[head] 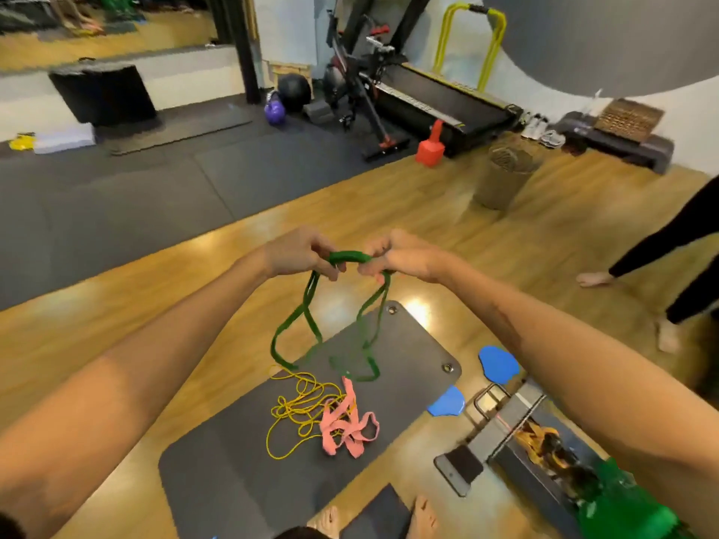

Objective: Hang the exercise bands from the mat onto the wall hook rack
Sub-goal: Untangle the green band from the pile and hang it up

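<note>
The left hand (299,254) pinches one end of a bunched run of the green exercise band (348,257), and the right hand (400,256) grips the other end with curled fingers. The band is a long, flat, dark green loop. Its slack hangs in several limp loops that reach down toward the far end of the grey mat (241,441). It looks light, soft and stretchy, so it will likely sag and tangle; gathering the strands at the top, as both hands do, seems the best hold for slipping it over a hook. Near the middle of the mat lies a thin yellow band (288,414) in loose coils, and just right of it, overlapping, lies a crumpled pink band (344,429). No hook rack is plainly visible.
</note>
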`<action>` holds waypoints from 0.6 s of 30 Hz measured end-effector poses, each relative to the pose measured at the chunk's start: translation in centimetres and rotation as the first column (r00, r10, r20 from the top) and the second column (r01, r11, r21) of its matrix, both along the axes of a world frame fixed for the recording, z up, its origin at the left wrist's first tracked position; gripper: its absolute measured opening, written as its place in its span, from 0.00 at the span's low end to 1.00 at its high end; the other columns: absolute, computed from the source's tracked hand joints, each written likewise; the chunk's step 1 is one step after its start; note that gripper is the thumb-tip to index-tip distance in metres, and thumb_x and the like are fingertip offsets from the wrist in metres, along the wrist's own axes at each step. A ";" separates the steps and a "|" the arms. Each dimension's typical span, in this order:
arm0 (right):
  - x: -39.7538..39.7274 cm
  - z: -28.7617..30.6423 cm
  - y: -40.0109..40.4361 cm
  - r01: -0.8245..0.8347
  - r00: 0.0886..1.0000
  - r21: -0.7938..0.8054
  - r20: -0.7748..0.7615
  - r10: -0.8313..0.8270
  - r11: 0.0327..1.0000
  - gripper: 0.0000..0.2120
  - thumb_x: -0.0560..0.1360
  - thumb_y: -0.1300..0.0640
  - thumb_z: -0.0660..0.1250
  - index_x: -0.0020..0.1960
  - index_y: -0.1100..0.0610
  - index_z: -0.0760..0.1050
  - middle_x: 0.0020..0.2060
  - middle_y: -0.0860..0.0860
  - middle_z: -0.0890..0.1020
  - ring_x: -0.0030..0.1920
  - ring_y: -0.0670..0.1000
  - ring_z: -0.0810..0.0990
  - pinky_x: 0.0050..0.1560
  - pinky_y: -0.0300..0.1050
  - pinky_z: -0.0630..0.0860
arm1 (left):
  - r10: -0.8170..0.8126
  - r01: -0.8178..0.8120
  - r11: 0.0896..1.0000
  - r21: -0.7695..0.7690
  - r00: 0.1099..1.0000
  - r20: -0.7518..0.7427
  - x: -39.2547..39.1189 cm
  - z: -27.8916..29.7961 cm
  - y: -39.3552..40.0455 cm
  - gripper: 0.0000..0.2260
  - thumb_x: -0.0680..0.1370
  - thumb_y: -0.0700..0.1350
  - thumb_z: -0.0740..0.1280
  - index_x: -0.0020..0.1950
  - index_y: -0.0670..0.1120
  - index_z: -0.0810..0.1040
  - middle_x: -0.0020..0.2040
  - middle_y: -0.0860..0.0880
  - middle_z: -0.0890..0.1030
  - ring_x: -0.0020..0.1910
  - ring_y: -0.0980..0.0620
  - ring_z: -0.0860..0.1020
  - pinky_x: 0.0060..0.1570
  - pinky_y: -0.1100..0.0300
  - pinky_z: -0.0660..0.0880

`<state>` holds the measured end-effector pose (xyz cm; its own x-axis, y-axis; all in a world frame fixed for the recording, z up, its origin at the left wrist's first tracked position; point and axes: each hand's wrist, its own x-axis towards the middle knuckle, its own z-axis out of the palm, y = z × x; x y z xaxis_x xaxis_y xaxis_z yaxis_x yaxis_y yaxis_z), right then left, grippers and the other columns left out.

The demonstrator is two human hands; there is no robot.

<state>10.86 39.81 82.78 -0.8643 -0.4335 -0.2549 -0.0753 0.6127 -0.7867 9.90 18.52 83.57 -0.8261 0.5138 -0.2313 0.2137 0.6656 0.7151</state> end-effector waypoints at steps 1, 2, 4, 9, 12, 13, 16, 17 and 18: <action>0.7 0.1 0.9 0.048 0.999 -0.047 0.004 -0.048 0.998 0.10 0.73 0.60 0.72 0.35 0.62 0.77 0.29 0.54 0.77 0.31 0.48 0.72 0.35 0.39 0.68 | -0.039 0.039 0.998 0.040 0.999 0.004 0.2 0.1 1.2 0.07 0.70 0.41 0.75 0.47 0.47 0.85 0.33 0.54 0.83 0.35 0.59 0.78 0.39 0.66 0.72; 1.5 0.2 1.8 0.082 0.997 -0.071 0.003 -0.082 0.994 0.09 0.73 0.61 0.72 0.35 0.61 0.78 0.29 0.54 0.78 0.32 0.49 0.73 0.36 0.38 0.69 | -0.070 0.069 0.994 0.084 0.998 0.004 0.5 0.2 2.4 0.08 0.70 0.40 0.75 0.49 0.47 0.85 0.35 0.51 0.84 0.37 0.58 0.80 0.41 0.65 0.74; 3.1 -0.1 4.1 0.151 0.989 -0.068 0.005 -0.151 0.986 0.07 0.72 0.60 0.72 0.36 0.60 0.81 0.30 0.54 0.80 0.32 0.49 0.76 0.39 0.40 0.72 | -0.132 0.132 0.978 0.160 0.991 -0.012 1.3 0.1 5.0 0.10 0.71 0.38 0.73 0.52 0.44 0.84 0.35 0.47 0.85 0.37 0.55 0.82 0.40 0.67 0.77; 9.9 -1.6 10.7 0.332 0.943 0.026 -0.036 -0.331 0.943 0.11 0.75 0.56 0.71 0.40 0.63 0.83 0.34 0.53 0.86 0.36 0.48 0.83 0.46 0.44 0.79 | -0.348 0.340 0.927 0.159 0.937 0.023 2.2 -0.6 12.0 0.04 0.74 0.35 0.71 0.47 0.39 0.84 0.39 0.36 0.83 0.37 0.48 0.82 0.43 0.59 0.80; 14.7 -1.8 14.8 0.439 0.896 0.055 -0.094 -0.433 0.897 0.11 0.77 0.57 0.70 0.38 0.61 0.79 0.29 0.46 0.84 0.31 0.42 0.82 0.38 0.36 0.76 | -0.446 0.445 0.889 0.109 0.895 -0.015 4.4 -1.0 17.8 0.04 0.72 0.36 0.73 0.46 0.42 0.85 0.37 0.43 0.85 0.35 0.57 0.81 0.37 0.70 0.74; 16.3 -1.8 16.2 0.473 0.878 0.078 -0.126 -0.462 0.878 0.10 0.77 0.57 0.69 0.38 0.59 0.79 0.27 0.42 0.83 0.30 0.39 0.81 0.36 0.34 0.74 | -0.480 0.480 0.872 0.098 0.877 -0.021 5.4 -1.1 19.8 0.05 0.72 0.37 0.73 0.46 0.42 0.85 0.36 0.45 0.85 0.34 0.60 0.80 0.35 0.72 0.72; 21.3 -1.9 20.3 0.598 0.789 0.148 -0.281 -0.546 0.788 0.13 0.76 0.53 0.70 0.33 0.53 0.76 0.20 0.39 0.76 0.25 0.37 0.74 0.31 0.32 0.66 | -0.583 0.580 0.806 0.118 0.812 -0.004 8.8 -1.6 26.1 0.05 0.72 0.37 0.73 0.47 0.42 0.84 0.37 0.46 0.85 0.36 0.59 0.81 0.38 0.71 0.74; 23.3 -2.0 21.8 0.636 0.757 0.173 -0.330 -0.564 0.752 0.14 0.76 0.52 0.70 0.32 0.53 0.76 0.20 0.42 0.74 0.25 0.40 0.73 0.31 0.33 0.63 | -0.602 0.598 0.790 0.136 0.798 -0.010 10.2 -1.9 28.3 0.04 0.72 0.37 0.73 0.47 0.41 0.83 0.37 0.46 0.85 0.35 0.58 0.81 0.39 0.70 0.75; 25.3 -2.0 23.3 0.669 0.728 0.194 -0.367 -0.579 0.718 0.14 0.76 0.51 0.70 0.33 0.57 0.78 0.22 0.44 0.75 0.26 0.44 0.72 0.31 0.36 0.62 | -0.617 0.613 0.775 0.154 0.787 -0.027 11.9 -2.1 30.5 0.04 0.73 0.37 0.72 0.47 0.40 0.83 0.36 0.46 0.84 0.34 0.59 0.81 0.39 0.69 0.76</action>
<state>36.16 63.15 80.73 -0.9577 0.2877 0.0010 0.2359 0.7873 -0.5697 21.80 49.03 81.46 -0.3178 0.9395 -0.1276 0.5231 0.2859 0.8029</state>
